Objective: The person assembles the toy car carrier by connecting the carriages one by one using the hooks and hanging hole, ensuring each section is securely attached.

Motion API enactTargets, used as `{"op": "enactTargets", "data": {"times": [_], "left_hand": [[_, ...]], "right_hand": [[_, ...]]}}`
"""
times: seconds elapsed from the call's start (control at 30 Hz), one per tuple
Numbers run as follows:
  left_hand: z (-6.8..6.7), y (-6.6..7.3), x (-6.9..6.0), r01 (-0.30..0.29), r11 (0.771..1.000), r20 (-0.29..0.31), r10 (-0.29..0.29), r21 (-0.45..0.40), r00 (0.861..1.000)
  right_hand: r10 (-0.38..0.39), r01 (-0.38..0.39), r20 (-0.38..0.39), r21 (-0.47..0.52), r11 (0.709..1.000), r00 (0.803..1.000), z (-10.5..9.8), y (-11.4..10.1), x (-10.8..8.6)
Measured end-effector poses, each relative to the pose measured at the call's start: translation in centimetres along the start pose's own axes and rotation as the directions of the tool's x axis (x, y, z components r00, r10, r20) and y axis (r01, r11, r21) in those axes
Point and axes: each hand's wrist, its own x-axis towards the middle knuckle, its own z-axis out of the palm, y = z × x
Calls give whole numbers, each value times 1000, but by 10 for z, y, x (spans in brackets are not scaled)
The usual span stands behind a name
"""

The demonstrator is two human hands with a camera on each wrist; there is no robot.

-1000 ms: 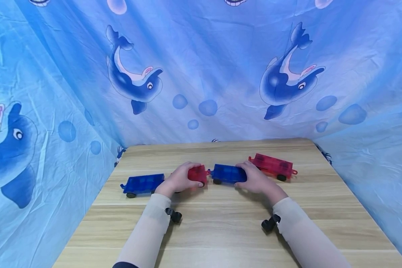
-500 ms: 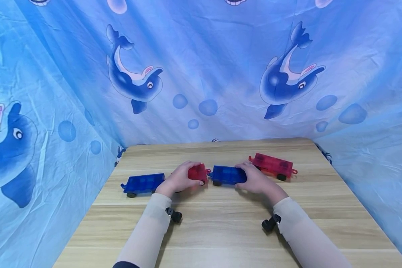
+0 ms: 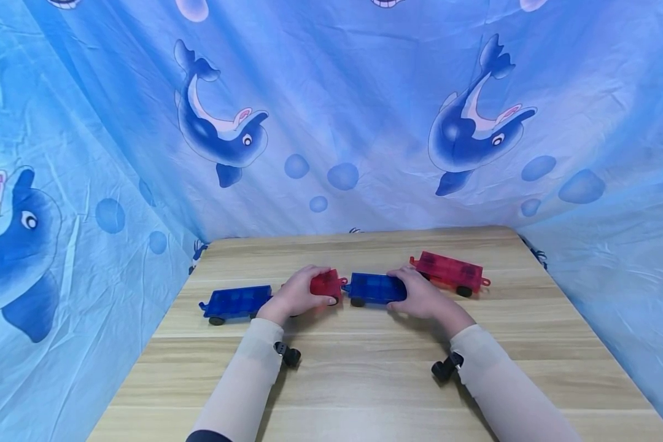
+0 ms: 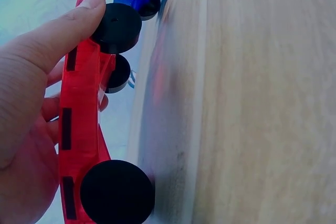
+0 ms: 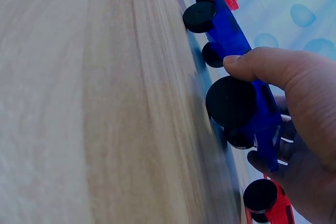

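On the table (image 3: pixel 353 380), left hand (image 3: pixel 298 293) grips red wagon (image 3: pixel 326 285), right hand (image 3: pixel 418 295) blue wagon (image 3: pixel 371 288), seemingly coupled, the rightmost wagon (image 3: pixel 450 271) apparently unhitched.

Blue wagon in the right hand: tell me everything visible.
The blue wagon looks like translucent plastic: a low body on four black wheels, with a hook at its left end. It is upright on or just above the table. The right hand grips its right part, thumb on the near side. The hook is at the loop of the left red wagon; linkage is unclear.
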Motion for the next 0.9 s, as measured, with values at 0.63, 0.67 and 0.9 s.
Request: {"op": "enactTargets", "data": {"times": [0.63, 0.67, 0.9], "left_hand": [[2, -2, 0, 12, 998, -9, -12, 59, 1000], [2, -2, 0, 11, 998, -10, -10, 60, 1000], [2, -3, 0, 1, 996, 1, -1, 92, 1000]], "right_hand": [[-24, 24, -1, -10, 1000, 1000, 1, 5, 1], [-23, 23, 1, -8, 1000, 1000, 1, 5, 1], [-27, 27, 1, -3, 1000, 1000, -1, 5, 0]]}}
